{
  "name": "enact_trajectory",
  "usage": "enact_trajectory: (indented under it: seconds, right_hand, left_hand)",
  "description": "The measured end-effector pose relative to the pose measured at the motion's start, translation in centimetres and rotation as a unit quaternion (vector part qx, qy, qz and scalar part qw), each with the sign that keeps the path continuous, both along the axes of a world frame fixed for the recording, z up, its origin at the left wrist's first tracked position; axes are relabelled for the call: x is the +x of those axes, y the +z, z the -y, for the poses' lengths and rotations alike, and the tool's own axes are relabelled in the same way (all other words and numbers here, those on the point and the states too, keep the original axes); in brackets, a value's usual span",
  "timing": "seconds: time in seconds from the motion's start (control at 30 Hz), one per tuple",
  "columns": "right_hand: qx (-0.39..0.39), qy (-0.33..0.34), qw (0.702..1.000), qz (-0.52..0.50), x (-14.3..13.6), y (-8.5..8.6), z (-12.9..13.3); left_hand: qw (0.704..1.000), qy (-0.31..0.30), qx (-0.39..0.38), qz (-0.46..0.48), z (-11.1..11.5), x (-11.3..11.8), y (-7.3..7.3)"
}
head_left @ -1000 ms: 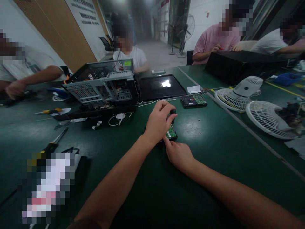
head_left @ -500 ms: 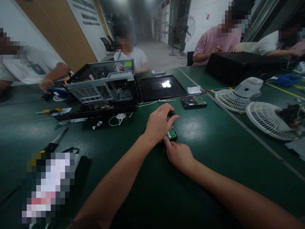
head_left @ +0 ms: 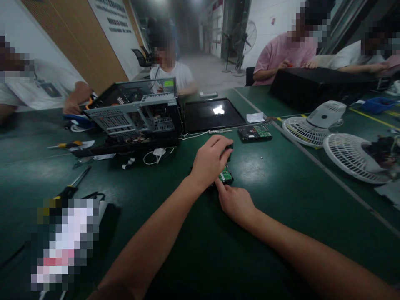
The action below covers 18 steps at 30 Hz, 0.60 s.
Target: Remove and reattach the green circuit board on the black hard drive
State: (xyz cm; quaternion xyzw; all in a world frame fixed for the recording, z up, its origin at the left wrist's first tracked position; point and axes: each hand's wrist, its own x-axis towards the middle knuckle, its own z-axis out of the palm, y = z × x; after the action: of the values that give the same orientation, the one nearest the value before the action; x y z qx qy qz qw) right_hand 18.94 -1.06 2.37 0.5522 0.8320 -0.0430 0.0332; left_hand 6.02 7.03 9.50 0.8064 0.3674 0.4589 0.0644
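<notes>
A hard drive [head_left: 226, 176] with a green circuit board lies on the table in front of me, partly covered by my hands. Above it, my left hand [head_left: 210, 160] has its fingers and thumb closed round the dark handle of what looks like a screwdriver [head_left: 230, 146]; its shaft is hidden. My right hand [head_left: 236, 203] steadies the near edge of the drive, index finger stretched against it and the other fingers curled. A second hard drive [head_left: 255, 133] rests farther back.
An opened computer case [head_left: 134, 114] stands at the back left beside a black panel [head_left: 214, 114]. To the left lie a screwdriver [head_left: 73, 183] and a blurred-out bright object [head_left: 67, 241]. White fan parts [head_left: 353, 156] sit on the right. Co-workers sit round the green table [head_left: 300, 233].
My left thumb and fingers have closed in round the dark handle, where the thumb stood apart before. My right hand holds its place on the drive. A co-worker's hand at left shifted slightly.
</notes>
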Motion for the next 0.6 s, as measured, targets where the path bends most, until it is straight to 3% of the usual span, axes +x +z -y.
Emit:
enact_trajectory:
  seconds: [0.37,0.6]
  right_hand:
    - [-0.013,0.002,1.0,-0.001,0.0,0.23,0.01]
    - [-0.005,0.0,1.0,0.008,-0.06,-0.03,-0.03]
  left_hand:
    - [0.998,0.028,-0.051,0.038,-0.26,0.02,-0.71]
    - [0.999,0.009,-0.037,-0.004,0.03,0.01,0.03]
